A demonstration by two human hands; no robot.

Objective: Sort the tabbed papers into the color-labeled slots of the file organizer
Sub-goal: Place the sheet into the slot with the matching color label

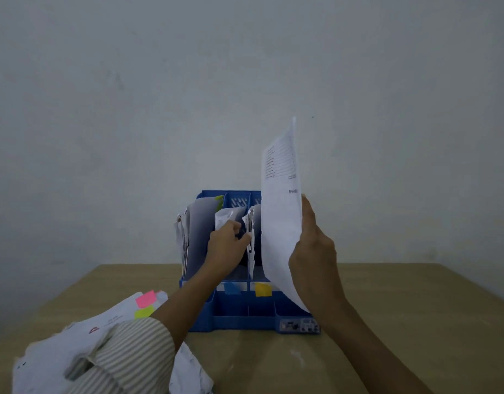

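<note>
A blue file organizer [239, 314] stands on the table against the wall, with a blue label [231, 288] and a yellow label [263, 289] on its front. Papers stand in its slots. My right hand [316, 251] grips a white printed sheet [280, 211] upright over the right side of the organizer. My left hand [226, 245] reaches into the middle slot, fingers curled on the papers [249, 223] there. A loose pile of papers [83, 345] with a pink tab [145, 298] and a yellow-green tab [144, 311] lies at the near left.
The tan table [401, 322] runs up to a plain grey wall [245, 81]. The organizer's low front tray holds small clips [299, 326] at its right end. My striped left sleeve [125, 356] lies over the paper pile.
</note>
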